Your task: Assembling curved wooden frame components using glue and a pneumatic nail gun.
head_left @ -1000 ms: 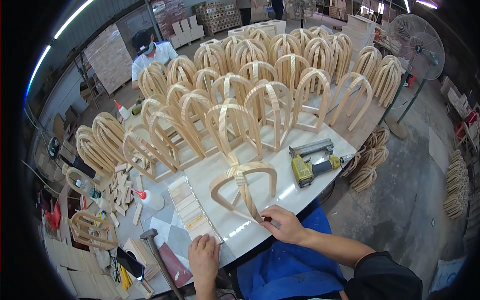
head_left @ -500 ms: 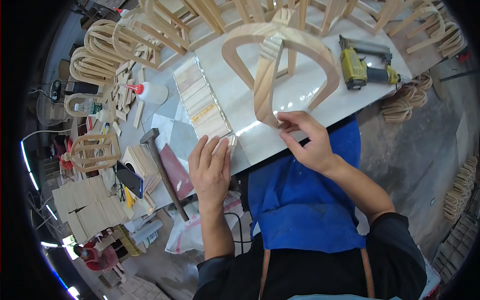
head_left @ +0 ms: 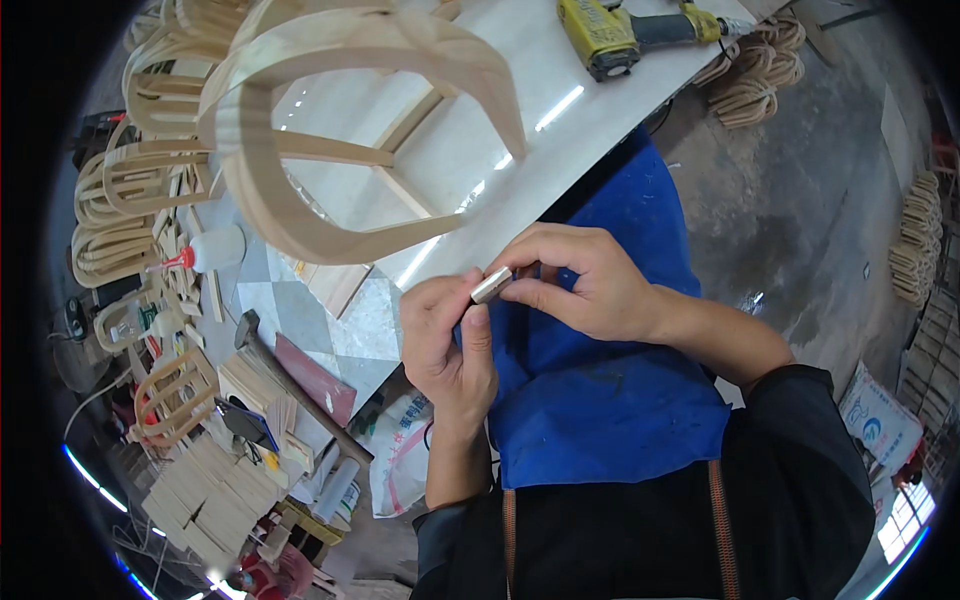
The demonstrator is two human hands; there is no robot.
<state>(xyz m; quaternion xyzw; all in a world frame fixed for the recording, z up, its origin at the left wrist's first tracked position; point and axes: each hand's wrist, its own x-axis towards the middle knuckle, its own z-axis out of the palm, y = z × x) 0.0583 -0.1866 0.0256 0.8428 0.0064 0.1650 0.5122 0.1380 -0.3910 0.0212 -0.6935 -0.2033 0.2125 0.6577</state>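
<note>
In front of the blue apron (head_left: 600,400), my two hands meet just off the table's near edge. Between them is a small pale block (head_left: 491,285) with a slight sheen; its exact kind is too small to make out. My left hand (head_left: 447,340) pinches its left end between thumb and fingers. The fingertips of my right hand (head_left: 575,285) close on its other end. Beyond them, a bent-wood frame (head_left: 248,165) with curved bands stands on the white table top (head_left: 560,140), touched by neither hand.
A yellow nail gun (head_left: 605,40) lies at the far right of the table. To the left are a hammer (head_left: 305,395), a white glue bottle (head_left: 218,248), a phone (head_left: 247,424) and stacked wood strips (head_left: 210,495). Bundles of curved wood pieces (head_left: 750,85) sit beyond the right edge.
My right hand has left the wooden frame and come to my left hand, which has lifted off the table edge. Both now grip the small block. The view has shifted, with the frame now further left.
</note>
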